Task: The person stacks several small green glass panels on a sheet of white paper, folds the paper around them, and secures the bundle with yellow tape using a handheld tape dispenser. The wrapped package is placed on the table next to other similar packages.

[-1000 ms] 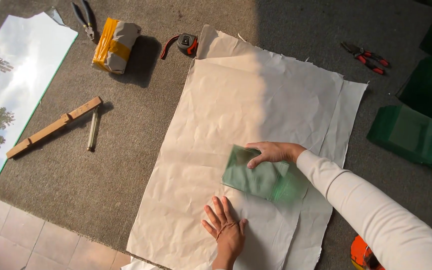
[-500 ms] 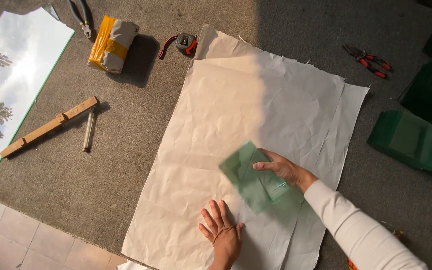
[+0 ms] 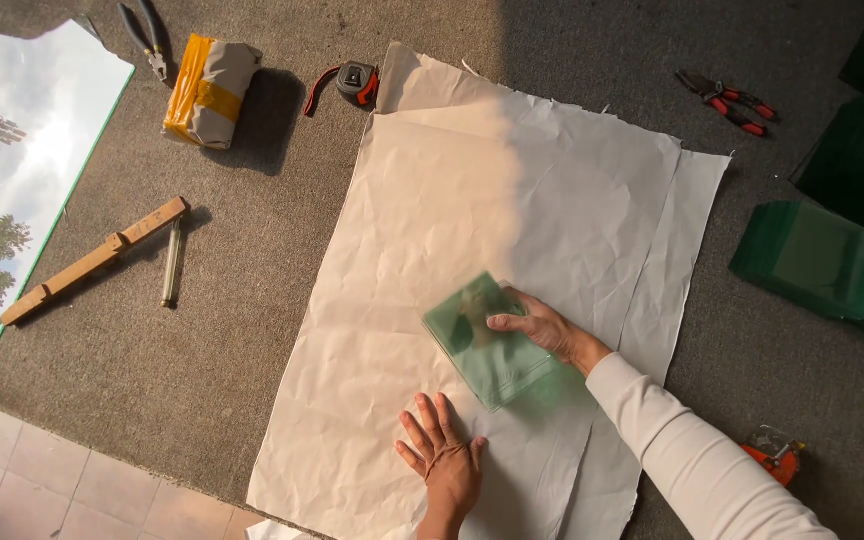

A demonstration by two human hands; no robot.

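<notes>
The left hand point(image 3: 447, 458) lies flat, palm down, with its fingers spread wide. The right hand point(image 3: 532, 325) reaches out from a long white sleeve, fingers curled and pressing down, the arm stretched across.

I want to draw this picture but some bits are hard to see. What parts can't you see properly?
- Head view: the fingers of the right hand go behind the stack of green glass squares, so they look blurry.
- The left hand is cut off at the wrist by the bottom edge.
- The orange tool is half hidden by the white sleeve.
- The dark green glass stacks run off the right edge.
- The mirror runs off the left edge.
</notes>
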